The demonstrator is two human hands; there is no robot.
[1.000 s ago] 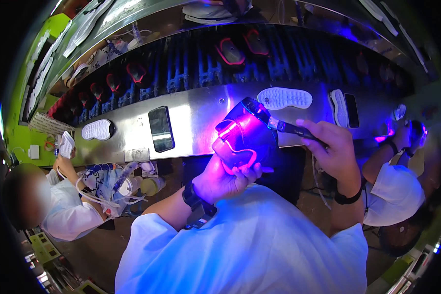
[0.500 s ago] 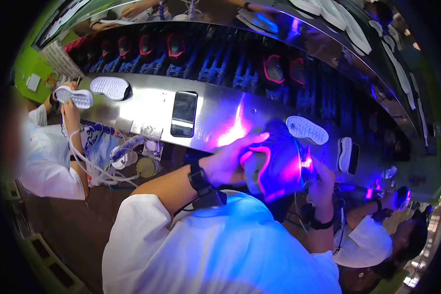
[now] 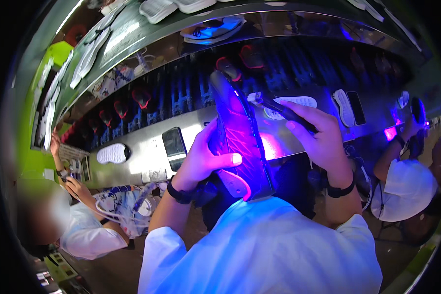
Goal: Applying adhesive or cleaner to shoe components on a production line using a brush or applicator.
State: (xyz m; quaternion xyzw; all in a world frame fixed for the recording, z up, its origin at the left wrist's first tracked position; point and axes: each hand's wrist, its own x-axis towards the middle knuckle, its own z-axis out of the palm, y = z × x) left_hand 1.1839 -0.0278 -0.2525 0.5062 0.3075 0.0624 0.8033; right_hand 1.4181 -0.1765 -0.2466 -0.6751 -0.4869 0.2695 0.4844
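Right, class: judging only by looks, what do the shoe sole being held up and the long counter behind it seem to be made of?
Shoe sole: probably dark rubber or moulded foam, matt, with a grooved tread pattern that glows purple under the lamp; the left hand keeps its grip on it.
Counter: most likely brushed steel or similar sheet metal, grey and glossy, throwing back bright reflections.
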